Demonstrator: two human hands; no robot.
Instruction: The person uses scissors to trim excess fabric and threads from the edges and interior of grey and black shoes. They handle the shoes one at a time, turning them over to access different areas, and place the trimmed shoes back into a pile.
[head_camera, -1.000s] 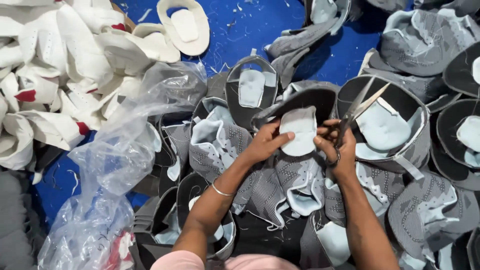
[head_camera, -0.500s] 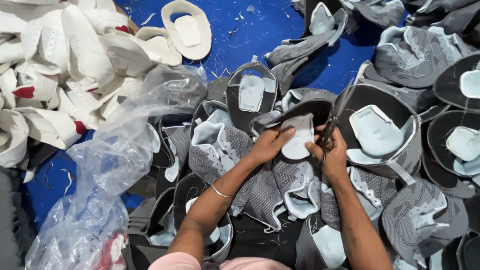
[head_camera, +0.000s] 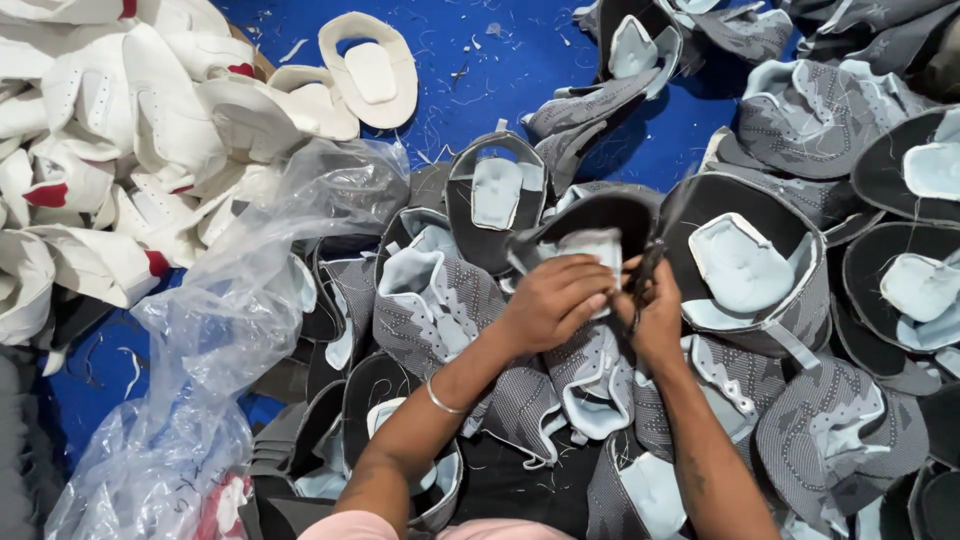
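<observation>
Head view, looking down on a blue floor (head_camera: 500, 90) strewn with thread clippings. Left hand (head_camera: 550, 300) is closed over a grey knitted shoe upper (head_camera: 590, 225), fingers curled across its pale lining so the piece stays flat and taut at chest-centre of the view, on top of the heap. Right hand (head_camera: 655, 320) sits just beside it, touching or nearly so, wrapped round a pair of dark scissors (head_camera: 648, 268) whose blades point up toward the upper's edge; blades partly hidden, so whether they are apart cannot be told. Holding the upper close to the scissors looks meant to steady the edge where the blades meet it. A thin bangle (head_camera: 440, 398) circles the left wrist. Around both hands lies a pile of like grey uppers (head_camera: 800, 280), overlapping, many lining-side up, within easy arm's reach, which suits one-by-one handling. To the left, well apart, a separate heap of white uppers (head_camera: 110, 130) with red patches, kept unmixed from the grey. Between the two heaps a crumpled clear plastic bag (head_camera: 220, 340) trails toward the lower left corner. One cream-coloured piece (head_camera: 370, 70) lies alone on the blue near the top.
</observation>
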